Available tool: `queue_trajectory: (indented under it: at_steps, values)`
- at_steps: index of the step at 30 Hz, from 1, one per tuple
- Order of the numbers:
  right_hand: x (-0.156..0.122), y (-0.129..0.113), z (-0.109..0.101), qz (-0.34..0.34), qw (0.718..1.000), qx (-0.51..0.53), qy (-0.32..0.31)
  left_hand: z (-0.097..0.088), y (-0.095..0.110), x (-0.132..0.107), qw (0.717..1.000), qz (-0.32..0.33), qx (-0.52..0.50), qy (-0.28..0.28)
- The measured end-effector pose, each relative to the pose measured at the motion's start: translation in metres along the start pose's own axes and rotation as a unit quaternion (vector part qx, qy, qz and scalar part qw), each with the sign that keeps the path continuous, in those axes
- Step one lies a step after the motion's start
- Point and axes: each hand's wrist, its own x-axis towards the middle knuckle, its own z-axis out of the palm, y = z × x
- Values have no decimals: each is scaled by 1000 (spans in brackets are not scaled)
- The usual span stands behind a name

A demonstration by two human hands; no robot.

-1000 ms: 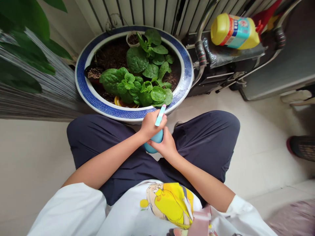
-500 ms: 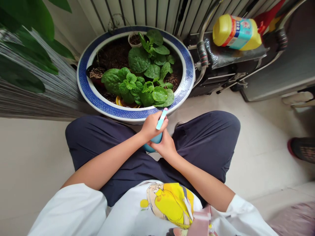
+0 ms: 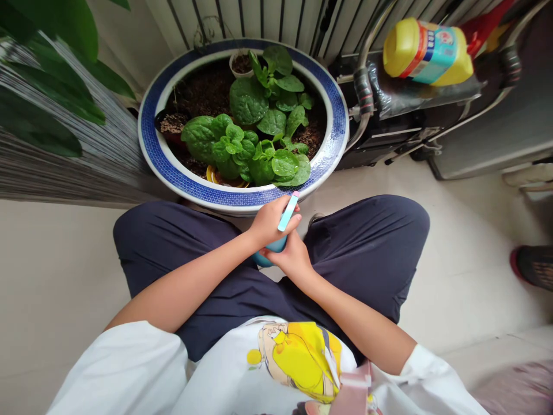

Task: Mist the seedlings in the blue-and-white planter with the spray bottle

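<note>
A spray bottle with a light-blue head [image 3: 287, 213], a pink nozzle tip and a rounded blue body [image 3: 276, 244] is held between my knees. My left hand [image 3: 270, 222] wraps round its neck just under the head, fingers closed; the trigger is hidden. Lower down, my right hand [image 3: 294, 253] grips the side of the body, its thumb across the front. The nozzle points away from me, at the near rim of a large blue-and-white ceramic pot [image 3: 203, 195]. Green leafy plants [image 3: 248, 101] with wet-looking leaves grow in it.
Inside the pot stands a small white cup of soil [image 3: 241, 63]. A yellow bottle [image 3: 427, 52] lies on a folded metal-framed cart [image 3: 365, 92] at right. Large leaves [image 3: 52, 86] and a string curtain [image 3: 86, 155] hang at left. Behind the pot is a slatted radiator [image 3: 259, 20].
The view has shifted slightly, so the pot and cart sit a little further right and higher. Both hands keep the same grip on the spray bottle.
</note>
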Motion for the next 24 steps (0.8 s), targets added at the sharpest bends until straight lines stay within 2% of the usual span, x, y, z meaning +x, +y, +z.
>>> queue_trajectory:
  at_steps: [11, 18, 24]
  values:
    - [2, -1, -2, 29, 999, -8, -17, 3, 1, 3, 1000, -10, 7, -8]
    - [1, -1, -2, 17, 1000, 2, -14, 3, 1, 3, 1000, -10, 15, -10]
    - [0, -1, -2, 11, 1000, 3, -21, 0, 7, 1, 998, -36, 52, 14]
